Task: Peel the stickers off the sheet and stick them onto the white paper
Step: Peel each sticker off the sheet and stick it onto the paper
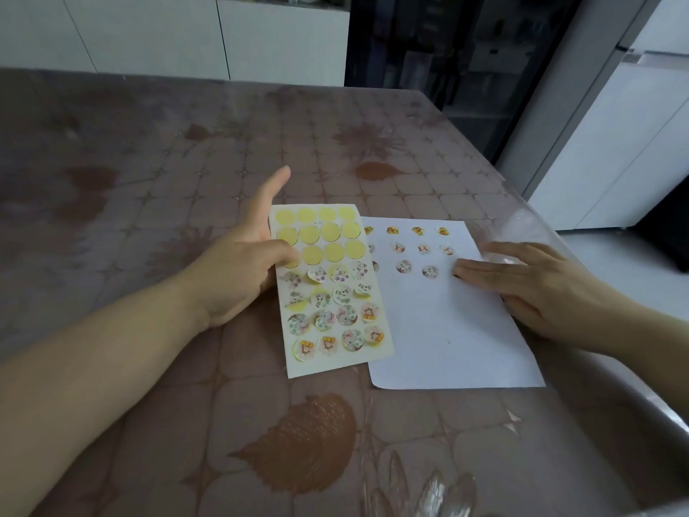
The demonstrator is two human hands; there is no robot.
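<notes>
Sticker sheet (332, 289) runs lengthwise away, overlapping white paper (447, 348) on its left; left hand (238, 270) pinches the sheet's edge; right hand (540, 289) (flat on the paper) probably reaches leftward.

Dim, flat indoor light mutes every colour; the white paper (447, 330) is the brightest patch. Glare streaks the glossy tabletop (149, 162) along its right edge and near corner. Shadows are faint and soft-edged. Prints on the sticker sheet (332, 292) look smeared. The dark cabinet (447, 50) behind is murky. Wide-angle bending curves the tabletop's edges.
</notes>
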